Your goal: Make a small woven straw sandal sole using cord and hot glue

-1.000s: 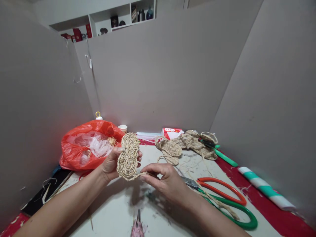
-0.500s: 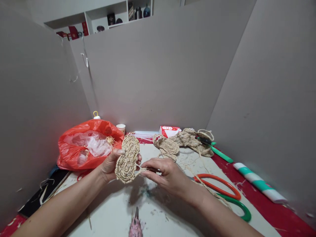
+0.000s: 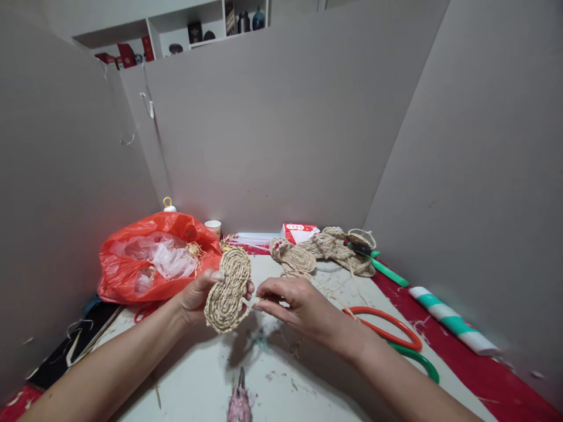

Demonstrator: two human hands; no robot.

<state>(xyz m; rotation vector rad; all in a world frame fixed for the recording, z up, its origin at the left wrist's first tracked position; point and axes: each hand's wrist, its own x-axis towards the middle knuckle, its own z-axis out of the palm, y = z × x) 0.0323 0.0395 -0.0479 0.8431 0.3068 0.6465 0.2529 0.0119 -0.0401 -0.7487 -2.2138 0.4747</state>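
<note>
A figure-eight-shaped braided straw sole (image 3: 228, 288) is held up above the table in my left hand (image 3: 197, 296). The thumb lies on its left edge, and the fingers come round behind to the right side. My right hand (image 3: 292, 308) pinches the loose end of the straw cord (image 3: 250, 306) that leaves the sole's lower right edge. Below them on the table lies a pointed tool with a pink wrapped handle (image 3: 240, 401). Large scissors with one orange handle (image 3: 387, 322) and one green handle (image 3: 417, 357) lie partly hidden under my right forearm.
A red plastic bag (image 3: 132, 281) with straw and clear plastic stands at left, beside a paper cup (image 3: 213, 227). Bundles of braided cord (image 3: 325, 249) and a red-and-white box (image 3: 299, 231) sit at the back. A green-and-white striped roll (image 3: 455, 321) lies right. Grey partitions (image 3: 272, 135) enclose the table.
My right hand keeps its pinch on the cord and has drawn slightly away from the sole. The sole has turned a little in my left hand. The whole view has shifted slightly.
</note>
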